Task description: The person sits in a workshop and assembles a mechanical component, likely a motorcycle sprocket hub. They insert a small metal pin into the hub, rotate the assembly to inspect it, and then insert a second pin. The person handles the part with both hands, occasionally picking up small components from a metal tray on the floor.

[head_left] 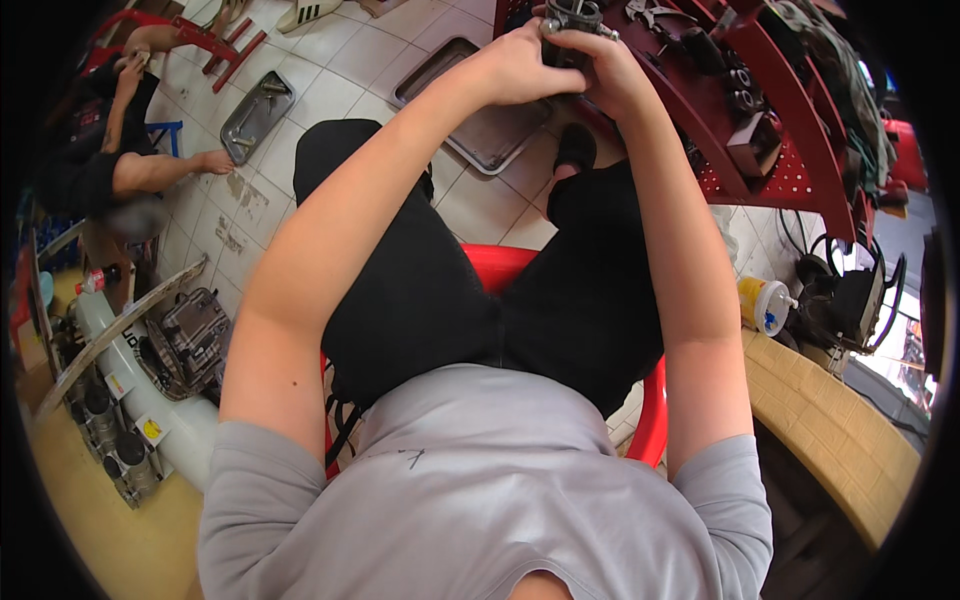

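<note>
At the top of the view, both my arms reach forward and my hands meet round a grey metal engine part (573, 14) with a round bore, which looks like a carburetor or throttle body. My left hand (522, 68) is closed on its left side, thumb pointing right. Along the right side, my right hand (610, 72) grips the same part, its fingers bent over it. The hands and the upper picture edge hide much of the part. Below them on the tiled floor lies a shallow metal tray (490, 165), partly covered by my left forearm.
A red metal rack (690, 150) with tools and dark parts stands close on the right. On the left, another person (130, 170) sits near a smaller tray (240, 150) holding parts. A white tank (170, 390), a yellow-white tub (765, 303) and a red chair (655, 410) surround me.
</note>
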A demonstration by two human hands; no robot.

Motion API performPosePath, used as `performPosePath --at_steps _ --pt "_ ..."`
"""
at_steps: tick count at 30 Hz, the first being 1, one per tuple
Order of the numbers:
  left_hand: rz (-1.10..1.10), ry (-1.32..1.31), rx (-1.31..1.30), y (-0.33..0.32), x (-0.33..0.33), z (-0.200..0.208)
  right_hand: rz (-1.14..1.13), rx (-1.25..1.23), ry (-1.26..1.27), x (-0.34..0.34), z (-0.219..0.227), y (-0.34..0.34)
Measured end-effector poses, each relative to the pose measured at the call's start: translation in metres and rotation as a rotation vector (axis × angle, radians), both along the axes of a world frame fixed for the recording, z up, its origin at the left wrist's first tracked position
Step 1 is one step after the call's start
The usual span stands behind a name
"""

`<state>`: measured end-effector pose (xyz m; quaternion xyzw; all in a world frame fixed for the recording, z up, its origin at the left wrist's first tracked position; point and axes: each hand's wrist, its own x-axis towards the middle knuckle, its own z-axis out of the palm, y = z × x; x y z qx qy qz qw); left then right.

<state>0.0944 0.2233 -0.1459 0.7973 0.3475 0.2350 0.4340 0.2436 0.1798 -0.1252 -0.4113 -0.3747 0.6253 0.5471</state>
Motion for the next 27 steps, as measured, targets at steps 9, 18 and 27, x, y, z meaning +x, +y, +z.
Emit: performPosePath --at_steps 9,18,27 --pt "0.129 0.589 -0.291 0.04 -0.039 -0.188 0.136 -0.202 -0.125 0.042 -0.077 0.016" --pt "0.314 0.709 -0.41 0.021 -0.029 -0.361 0.038 -0.342 -0.135 0.034 -0.072 0.022" --pt "0.361 0.796 -0.148 -0.011 0.0 -0.421 0.08 -0.422 -0.139 0.041 -0.083 0.027"
